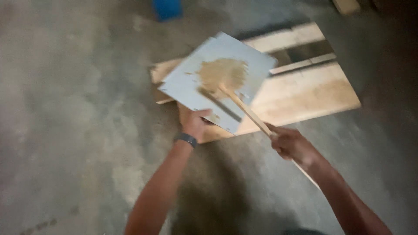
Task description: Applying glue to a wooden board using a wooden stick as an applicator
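Head view, the only one: the left hand (194,123) gripped the near edge of a pale grey panel (217,80), its fingers (203,114) clamped over that edge, thumb on top. A dark band sat on that wrist. The panel tilted up and away from those fingers, its far corner highest, resting over wooden boards (305,93) that lay on the concrete floor (65,109).

The right hand (291,143) was closed round a wooden stick (246,109), fingers wrapped tight on its near part. The stick's long axis ran from those fingers up and to the left, ending in a tan patch of paste (223,73) near the panel's middle. A little of the stick seemed to show below the right forearm too, though blur made that hard to tell.

So the paste lay ahead and left of the right fingers, a stick's length off, and just ahead of the left fingers, which were the nearer to it. The stick's tip touched the paste; a dark shadow streak lay just beside it.

Beyond both hands, a blue thing (167,8) stood well apart at the top edge, its kind unclear.
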